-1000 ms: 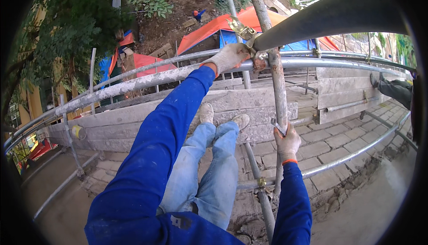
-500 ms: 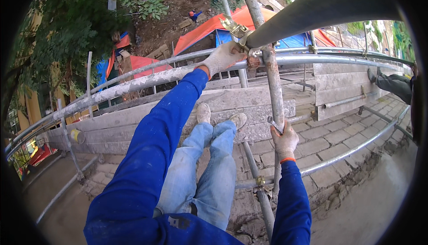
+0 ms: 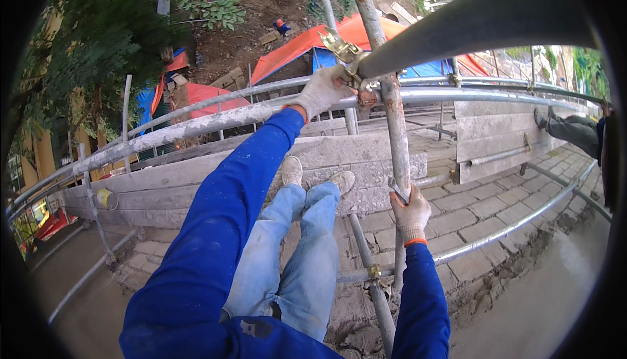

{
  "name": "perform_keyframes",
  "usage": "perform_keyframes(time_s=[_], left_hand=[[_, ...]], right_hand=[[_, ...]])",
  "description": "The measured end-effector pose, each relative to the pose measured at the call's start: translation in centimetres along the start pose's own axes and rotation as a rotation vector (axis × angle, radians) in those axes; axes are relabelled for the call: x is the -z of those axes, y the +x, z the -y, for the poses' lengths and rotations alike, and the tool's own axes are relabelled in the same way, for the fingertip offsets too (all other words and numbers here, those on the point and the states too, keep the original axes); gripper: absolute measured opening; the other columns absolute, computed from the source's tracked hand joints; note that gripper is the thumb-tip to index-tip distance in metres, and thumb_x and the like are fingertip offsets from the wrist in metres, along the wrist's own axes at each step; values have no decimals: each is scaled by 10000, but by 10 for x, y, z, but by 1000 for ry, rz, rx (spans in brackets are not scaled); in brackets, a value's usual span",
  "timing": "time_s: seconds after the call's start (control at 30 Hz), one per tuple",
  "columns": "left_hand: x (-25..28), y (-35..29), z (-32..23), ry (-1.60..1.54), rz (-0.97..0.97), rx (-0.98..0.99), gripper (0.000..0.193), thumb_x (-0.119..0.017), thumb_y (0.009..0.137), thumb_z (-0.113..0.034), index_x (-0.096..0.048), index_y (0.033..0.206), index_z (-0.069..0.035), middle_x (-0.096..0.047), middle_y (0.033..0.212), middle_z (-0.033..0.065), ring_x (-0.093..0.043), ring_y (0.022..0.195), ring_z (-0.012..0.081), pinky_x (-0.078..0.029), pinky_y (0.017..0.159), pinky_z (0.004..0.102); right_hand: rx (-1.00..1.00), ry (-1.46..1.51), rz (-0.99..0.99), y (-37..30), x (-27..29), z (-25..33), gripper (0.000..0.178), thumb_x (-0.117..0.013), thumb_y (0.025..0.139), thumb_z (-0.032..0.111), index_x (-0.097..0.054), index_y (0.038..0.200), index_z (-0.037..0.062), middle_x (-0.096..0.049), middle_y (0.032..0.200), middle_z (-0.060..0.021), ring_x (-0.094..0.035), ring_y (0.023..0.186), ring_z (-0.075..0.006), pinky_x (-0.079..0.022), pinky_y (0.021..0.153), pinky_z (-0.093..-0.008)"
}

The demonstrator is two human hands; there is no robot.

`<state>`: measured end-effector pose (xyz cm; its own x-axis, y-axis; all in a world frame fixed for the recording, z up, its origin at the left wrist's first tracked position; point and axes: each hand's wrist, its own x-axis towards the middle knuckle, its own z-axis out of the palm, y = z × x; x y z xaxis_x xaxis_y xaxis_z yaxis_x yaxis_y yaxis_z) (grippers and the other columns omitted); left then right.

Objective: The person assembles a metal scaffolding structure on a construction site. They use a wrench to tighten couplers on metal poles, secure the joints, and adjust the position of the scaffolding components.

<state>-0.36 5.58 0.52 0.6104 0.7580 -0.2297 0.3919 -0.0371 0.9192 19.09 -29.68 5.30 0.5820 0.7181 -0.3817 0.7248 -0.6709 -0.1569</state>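
Well apart, the left hand [image 3: 323, 91] clasps a coupler [image 3: 339, 47], the right hand [image 3: 413, 215] a wrench [image 3: 398, 190]; right of the planks [image 3: 366, 150], a gap shows brickwork [image 3: 477, 209].

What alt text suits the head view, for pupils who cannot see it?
A person's gloved left hand touches a brass-coloured scaffold coupler by a dark tube, while the gloved right hand holds a metal tool, apparently a wrench, against a scaffold pole. Shoes stand on grey planks; an orange tarpaulin shows beyond.

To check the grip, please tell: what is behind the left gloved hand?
Grey pipes pass behind the left hand; the stretches it covers, and its palm's contact, cannot be seen.
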Motion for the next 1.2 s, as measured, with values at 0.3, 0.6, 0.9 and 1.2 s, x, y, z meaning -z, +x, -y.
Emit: perform_keyframes(time_s=[0.3, 0.6, 0.9, 1.2], left_hand=[[1, -8, 0, 45, -111, -45, 313, -829, 808, -171, -701, 1048, -16, -751, 922, 152, -725, 867, 237, -565, 803, 371], [-11, -4, 5, 55, -130, -86, 311, -864, 788, -137, -720, 1030, -6, -748, 906, 64, -675, 832, 149, -544, 814, 320], [21, 13, 20, -395, 145, 281, 235, -804, 854, -40, -703, 1059, 16, -693, 798, 34, -604, 617, 49, -484, 536, 170], [11, 2, 21, -508, 68, 221, 409, -740, 951, -154, -594, 1302, -1, -705, 1126, 99, -704, 854, 129, -593, 707, 235]], right_hand=[[-37, 105, 327, 17, 19, 3, 576, -824, 722, 494, -700, 1077, 57, -742, 873, -206, -725, 851, -409, -570, 798, -486], [7, 165, 271, -4, 68, 13, 476, -801, 739, 396, -715, 1069, 63, -729, 846, -213, -724, 855, -392, -566, 780, -463], [-15, 168, 371, 1, 69, 11, 473, -754, 750, 459, -723, 1028, 77, -744, 863, -179, -734, 866, -359, -573, 806, -452], [-23, 139, 302, -5, 59, 7, 464, -760, 748, 464, -728, 1020, 89, -744, 864, -166, -730, 886, -354, -566, 820, -459]])
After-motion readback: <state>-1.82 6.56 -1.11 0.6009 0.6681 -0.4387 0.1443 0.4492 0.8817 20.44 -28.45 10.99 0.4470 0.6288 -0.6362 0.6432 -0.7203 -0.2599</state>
